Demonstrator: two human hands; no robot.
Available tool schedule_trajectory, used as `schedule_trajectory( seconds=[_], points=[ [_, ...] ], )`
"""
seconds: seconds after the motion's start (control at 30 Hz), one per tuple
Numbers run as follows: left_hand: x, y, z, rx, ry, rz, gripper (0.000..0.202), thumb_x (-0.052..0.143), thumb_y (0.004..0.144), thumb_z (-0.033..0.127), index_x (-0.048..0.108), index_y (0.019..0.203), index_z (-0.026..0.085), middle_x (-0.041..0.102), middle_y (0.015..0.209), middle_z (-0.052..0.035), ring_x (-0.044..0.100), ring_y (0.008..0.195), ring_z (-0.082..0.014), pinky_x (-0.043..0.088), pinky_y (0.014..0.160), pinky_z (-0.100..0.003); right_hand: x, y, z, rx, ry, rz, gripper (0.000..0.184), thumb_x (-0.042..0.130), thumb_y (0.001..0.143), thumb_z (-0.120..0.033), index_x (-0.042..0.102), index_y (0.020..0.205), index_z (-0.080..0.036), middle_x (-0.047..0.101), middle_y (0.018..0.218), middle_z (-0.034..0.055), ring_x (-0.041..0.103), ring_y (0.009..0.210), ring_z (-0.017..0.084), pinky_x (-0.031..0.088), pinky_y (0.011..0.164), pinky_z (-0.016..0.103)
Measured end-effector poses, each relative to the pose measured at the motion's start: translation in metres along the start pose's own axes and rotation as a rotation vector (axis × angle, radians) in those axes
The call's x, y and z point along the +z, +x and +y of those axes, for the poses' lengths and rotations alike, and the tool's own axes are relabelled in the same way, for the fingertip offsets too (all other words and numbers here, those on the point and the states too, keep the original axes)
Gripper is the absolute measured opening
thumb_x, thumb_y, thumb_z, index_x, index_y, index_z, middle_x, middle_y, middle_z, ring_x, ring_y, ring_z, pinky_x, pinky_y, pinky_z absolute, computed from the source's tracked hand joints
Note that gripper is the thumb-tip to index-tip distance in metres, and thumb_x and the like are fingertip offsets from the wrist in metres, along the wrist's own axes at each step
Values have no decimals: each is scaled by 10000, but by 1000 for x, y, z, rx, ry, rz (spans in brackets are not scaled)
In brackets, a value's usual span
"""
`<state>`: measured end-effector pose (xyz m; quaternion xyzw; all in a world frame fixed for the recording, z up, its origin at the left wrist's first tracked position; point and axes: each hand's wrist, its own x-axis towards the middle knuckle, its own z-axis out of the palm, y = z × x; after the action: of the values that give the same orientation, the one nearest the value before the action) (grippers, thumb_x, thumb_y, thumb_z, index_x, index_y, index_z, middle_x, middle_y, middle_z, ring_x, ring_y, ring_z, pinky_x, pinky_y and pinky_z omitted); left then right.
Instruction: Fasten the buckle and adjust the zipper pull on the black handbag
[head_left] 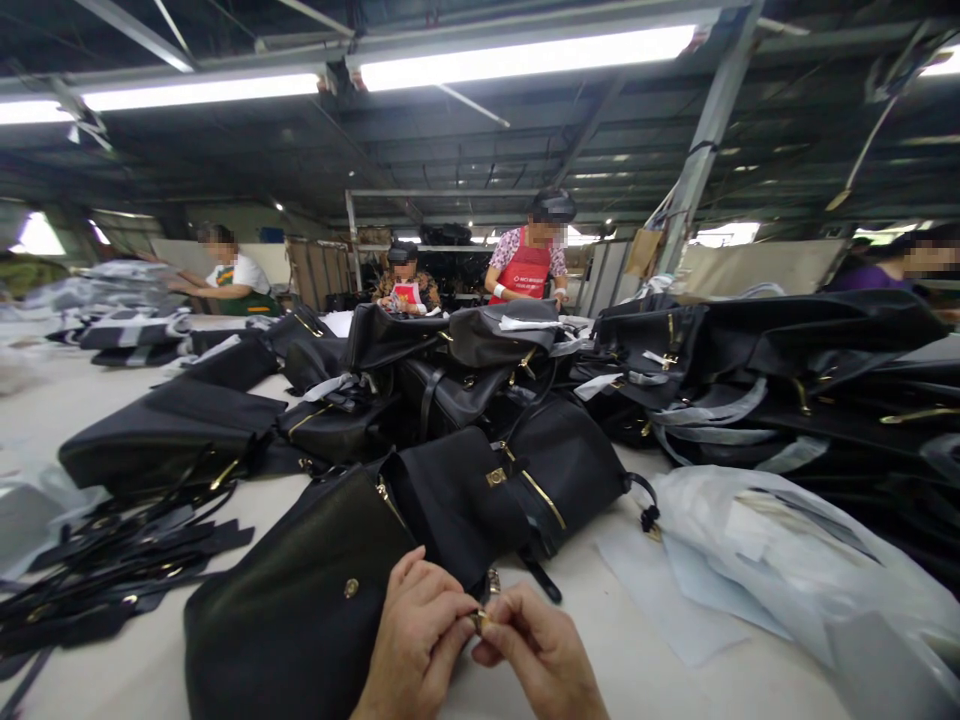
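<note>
Low in the middle, my left hand (pixel 420 625) and my right hand (pixel 529 640) meet fingertip to fingertip. Both are closed in a pinch on a small gold metal fitting (pixel 478 621), mostly covered by the fingers, so its exact kind cannot be made out. A black bag (pixel 281 575) with a round gold stud (pixel 351 588) lies beside and partly behind my left hand. Just beyond the hands rests another part of a black bag (pixel 457 495), with a gold clasp plate (pixel 496 478) and a gold zipper (pixel 544 498).
Black bags (pixel 450 375) are heaped across the table. Black straps (pixel 142 575) lie at left, a clear plastic bag (pixel 795 540) and pale sheets (pixel 660 590) at right. Beyond the heap are co-workers, one in a red apron (pixel 523 272).
</note>
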<state>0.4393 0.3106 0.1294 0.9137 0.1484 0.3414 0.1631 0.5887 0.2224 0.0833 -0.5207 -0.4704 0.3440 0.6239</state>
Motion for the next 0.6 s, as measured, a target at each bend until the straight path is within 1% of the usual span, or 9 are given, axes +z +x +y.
schedule_trajectory(
  seconds=[0.1, 0.17, 0.23, 0.3, 0.37, 0.4, 0.47, 0.53, 0.6],
  points=[
    [2, 0, 1, -1, 30, 41, 169, 457, 936, 205, 605, 859, 234, 642, 779, 5, 609, 767, -186, 357, 977, -516, 4, 1, -4, 120, 150, 16, 393, 641, 826, -577, 559, 798, -193, 688, 658, 21, 675, 580, 161, 546, 579, 267],
    [5, -1, 1, 1, 53, 62, 170, 451, 933, 191, 588, 838, 225, 633, 768, 5, 606, 757, -183, 360, 973, -512, 5, 2, -6, 186, 253, 37, 463, 569, 830, -656, 536, 857, -196, 683, 683, 20, 670, 548, 155, 533, 529, 258],
    [6, -1, 2, 8, 76, 67, 165, 453, 925, 176, 576, 824, 221, 627, 760, 7, 602, 746, -179, 363, 968, -504, 5, 2, -8, 234, 278, 39, 525, 488, 835, -717, 527, 893, -196, 667, 705, 20, 656, 530, 148, 503, 486, 242],
    [7, 0, 2, 16, 91, 63, 160, 458, 918, 167, 567, 813, 218, 622, 752, 9, 596, 738, -178, 361, 963, -497, 4, 2, -8, 231, 186, 5, 538, 503, 816, -728, 531, 860, -193, 630, 682, 5, 629, 529, 135, 464, 474, 221],
    [6, 1, 3, 32, 93, 53, 156, 458, 916, 170, 564, 812, 216, 622, 748, 8, 592, 736, -178, 354, 963, -493, 3, 2, -9, 177, 16, -45, 505, 564, 801, -695, 536, 791, -190, 580, 633, -16, 589, 532, 122, 434, 491, 212],
    [5, 2, 3, 40, 90, 48, 158, 456, 917, 173, 563, 810, 216, 623, 745, 9, 590, 736, -178, 350, 964, -489, 4, 2, -9, 146, -72, -60, 493, 565, 811, -677, 529, 744, -191, 549, 596, -26, 564, 522, 116, 418, 496, 212],
    [3, 2, 4, 55, 79, 33, 168, 451, 919, 175, 561, 799, 218, 626, 741, 14, 589, 739, -174, 342, 969, -474, 4, 2, -9, 98, -208, -73, 503, 494, 862, -659, 503, 667, -194, 498, 530, -38, 510, 481, 105, 390, 488, 217],
    [2, 2, 5, 54, 60, 13, 178, 453, 919, 173, 561, 785, 220, 627, 733, 21, 588, 742, -167, 333, 979, -457, 5, 2, -10, 78, -249, -89, 533, 401, 901, -656, 479, 638, -199, 477, 510, -39, 474, 452, 97, 371, 469, 216],
    [1, 1, 5, 32, 37, 1, 179, 457, 913, 164, 567, 784, 222, 630, 733, 27, 591, 750, -161, 321, 996, -453, 6, 1, -13, 75, -203, -129, 539, 364, 907, -665, 476, 658, -200, 486, 535, -35, 466, 449, 93, 371, 456, 209]
  ],
)
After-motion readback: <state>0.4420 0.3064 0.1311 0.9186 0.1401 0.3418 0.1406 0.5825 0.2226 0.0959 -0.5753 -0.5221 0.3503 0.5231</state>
